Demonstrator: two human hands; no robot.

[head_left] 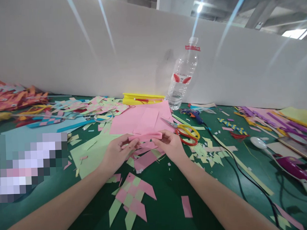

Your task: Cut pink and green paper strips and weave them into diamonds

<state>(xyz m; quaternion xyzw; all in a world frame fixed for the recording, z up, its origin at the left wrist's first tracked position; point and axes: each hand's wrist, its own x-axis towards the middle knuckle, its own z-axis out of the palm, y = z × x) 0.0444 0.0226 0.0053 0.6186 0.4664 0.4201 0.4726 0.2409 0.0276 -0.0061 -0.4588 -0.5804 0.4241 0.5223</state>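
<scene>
My left hand (119,151) and my right hand (170,145) pinch the two ends of a folded pink paper strip (145,136), held level just above the green table (167,208). Both hands' fingers are closed on the strip. Under them lie loose pink paper scraps (145,160). A woven pink and green paper piece (133,197) lies nearer to me, between my forearms. Pink paper sheets (143,120) lie flat just beyond the strip. Yellow-handled scissors (184,130) rest right of my right hand.
A clear water bottle (182,75) stands by the white wall (66,57), beside a yellow box (143,98). A blue glue gun (195,115) with a black cord (236,172) lies right. Paper strips and woven pieces (17,98) crowd the left; a purple tool (293,167) lies far right.
</scene>
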